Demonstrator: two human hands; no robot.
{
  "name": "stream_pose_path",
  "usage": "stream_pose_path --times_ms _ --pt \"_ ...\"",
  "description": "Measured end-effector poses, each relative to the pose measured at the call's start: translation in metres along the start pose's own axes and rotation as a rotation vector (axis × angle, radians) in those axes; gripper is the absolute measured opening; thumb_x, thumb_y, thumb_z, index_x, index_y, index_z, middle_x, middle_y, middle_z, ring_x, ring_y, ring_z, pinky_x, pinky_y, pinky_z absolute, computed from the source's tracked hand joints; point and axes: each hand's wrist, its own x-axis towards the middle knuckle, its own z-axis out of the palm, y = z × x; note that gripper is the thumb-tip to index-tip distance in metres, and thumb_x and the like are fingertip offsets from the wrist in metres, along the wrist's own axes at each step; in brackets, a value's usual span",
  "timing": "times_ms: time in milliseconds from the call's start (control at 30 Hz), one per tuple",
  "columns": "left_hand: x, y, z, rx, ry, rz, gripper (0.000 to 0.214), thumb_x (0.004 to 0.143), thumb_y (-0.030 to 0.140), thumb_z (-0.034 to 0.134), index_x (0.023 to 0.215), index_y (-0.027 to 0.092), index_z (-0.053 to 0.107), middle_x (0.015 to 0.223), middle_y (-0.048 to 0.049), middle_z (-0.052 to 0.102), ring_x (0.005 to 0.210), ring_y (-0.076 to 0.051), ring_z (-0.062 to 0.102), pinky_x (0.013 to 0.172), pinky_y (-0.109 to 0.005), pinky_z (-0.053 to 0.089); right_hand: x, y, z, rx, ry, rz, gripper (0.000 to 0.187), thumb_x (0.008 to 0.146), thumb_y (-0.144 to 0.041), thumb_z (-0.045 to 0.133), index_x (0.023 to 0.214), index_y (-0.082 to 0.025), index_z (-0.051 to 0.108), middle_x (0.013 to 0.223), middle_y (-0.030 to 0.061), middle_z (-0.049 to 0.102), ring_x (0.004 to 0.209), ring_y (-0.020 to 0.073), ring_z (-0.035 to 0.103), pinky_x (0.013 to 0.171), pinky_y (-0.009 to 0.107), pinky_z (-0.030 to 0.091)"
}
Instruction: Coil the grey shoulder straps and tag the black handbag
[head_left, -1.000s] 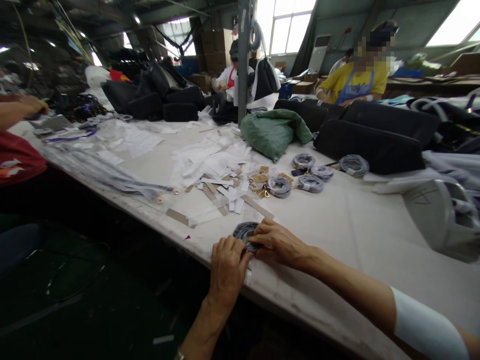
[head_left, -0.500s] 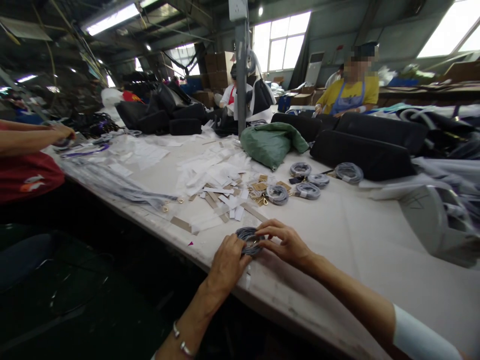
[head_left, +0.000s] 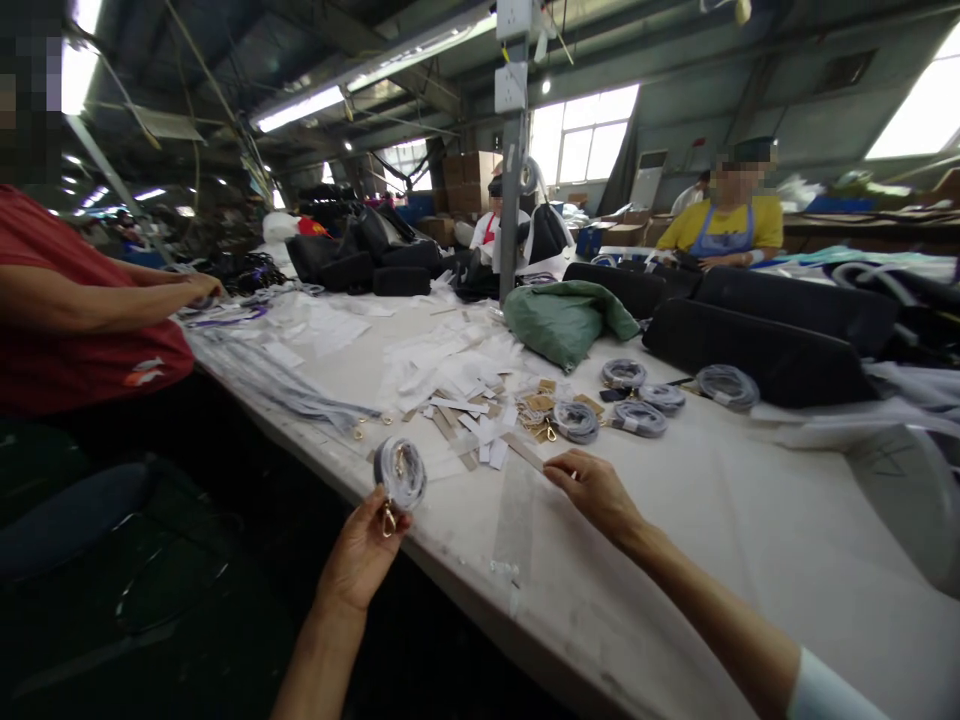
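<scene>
While the left hand point(head_left: 360, 560) pinches a coiled strap point(head_left: 400, 472) off the bench's near edge.
Right hand point(head_left: 596, 492) pinches a clear plastic sleeve point(head_left: 516, 525) lying on the bench point(head_left: 750, 520) near that edge.

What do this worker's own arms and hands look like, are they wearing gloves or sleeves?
No gloves: both hands are bare. The left hand leads to a forearm that is uncovered as far as the picture shows, with no bracelet or watch in view. The right hand also has a bare forearm, but a white sleeve covers the arm near the elbow. No rings can be made out.
</scene>
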Motion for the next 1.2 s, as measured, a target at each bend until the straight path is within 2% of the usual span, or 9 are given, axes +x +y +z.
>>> stream_pose_path --times_ms 167,333,467,567,667,800,1033,1133,1200 --pt "-0.006 -0.002 -0.005 -0.097 -0.078 -0.067 0.015 0.071 0.021 0.077 0.068 0.018 0.062 0.059 -0.0004 0.064 0.054 -0.014 0.059 0.054 -0.029 0.052 0.054 0.000 0.016 -0.359 -0.263 0.276 0.022 0.078 -0.030 0.066 0.094 -0.015 0.071 0.098 0.0124 0.072 0.091 0.0254 0.066 0.071 0.030 0.044" --pt "-0.008 0.001 -0.004 -0.280 -0.019 -0.132 0.014 0.067 0.021 0.079 0.069 0.018 0.066 0.060 0.0003 0.066 0.052 -0.013 0.057 0.055 -0.029 0.050 0.079 0.001 0.024 -0.382 -0.360 0.287 0.014 0.067 -0.021 0.070 0.080 -0.015 0.071 0.083 0.0127 0.072 0.080 0.0273 0.067 0.059 0.029 0.039" --pt "-0.006 0.009 -0.008 -0.382 0.046 -0.133 0.012 0.070 0.018 0.077 0.067 0.018 0.065 0.058 0.0012 0.066 0.051 -0.012 0.056 0.056 -0.029 0.049 0.075 0.015 0.026 -0.352 -0.355 0.236 0.007 0.071 -0.023 0.066 0.075 -0.018 0.068 0.077 0.0078 0.071 0.073 0.0239 0.066 0.056 0.028 0.036" --pt "-0.005 0.015 -0.015 -0.377 0.068 -0.083 0.012 0.071 0.019 0.076 0.067 0.018 0.065 0.057 0.0025 0.064 0.049 -0.010 0.054 0.055 -0.028 0.049 0.065 0.032 0.024 -0.297 -0.304 0.195 0.013 0.078 -0.028 0.060 0.071 -0.019 0.066 0.070 0.0057 0.069 0.069 0.0217 0.064 0.058 0.028 0.038" --pt "-0.006 0.018 -0.019 -0.294 0.075 -0.007 0.012 0.071 0.020 0.076 0.068 0.019 0.065 0.058 0.0027 0.063 0.051 -0.011 0.055 0.054 -0.027 0.049 0.055 0.040 0.014 -0.230 -0.290 0.186 0.019 0.084 -0.027 0.052 0.081 -0.019 0.069 0.071 0.0043 0.069 0.064 0.0196 0.063 0.060 0.028 0.040" --pt "-0.009 0.015 -0.015 -0.093 0.063 0.101 0.014 0.066 0.018 0.079 0.070 0.017 0.065 0.065 0.0013 0.063 0.057 -0.011 0.057 0.051 -0.022 0.046 0.046 0.031 -0.011 -0.204 -0.330 0.204 0.030 0.090 -0.032 0.045 0.091 -0.023 0.073 0.072 0.0040 0.070 0.070 0.0210 0.065 0.062 0.028 0.041" --pt "-0.019 0.011 0.002 0.183 0.037 0.272 0.031 0.060 0.027 0.085 0.078 0.013 0.065 0.061 0.0056 0.054 0.051 -0.004 0.044 0.047 -0.015 0.037 0.036 0.006 -0.045 -0.484 -0.250 0.319 0.018 0.079 -0.026 0.058 0.086 -0.027 0.075 0.085 0.0079 0.072 0.082 0.0275 0.066 0.058 0.031 0.036" --pt "-0.022 0.013 0.004 0.209 0.015 0.278 0.033 0.061 0.031 0.085 0.079 0.013 0.065 0.063 0.0049 0.055 0.051 -0.004 0.044 0.046 -0.015 0.035 0.034 0.009 -0.043 -0.459 -0.242 0.288 0.006 0.071 -0.021 0.062 0.072 -0.023 0.069 0.079 0.0083 0.071 0.080 0.0278 0.067 0.056 0.031 0.038" --pt "-0.023 0.013 0.002 0.188 -0.019 0.254 0.033 0.062 0.032 0.085 0.080 0.012 0.067 0.064 0.0037 0.056 0.052 -0.005 0.045 0.047 -0.016 0.036 0.033 0.015 -0.038 -0.320 -0.305 0.311 0.005 0.066 -0.015 0.062 0.065 -0.020 0.061 0.066 0.0075 0.068 0.067 0.0258 0.067 0.053 0.030 0.040"
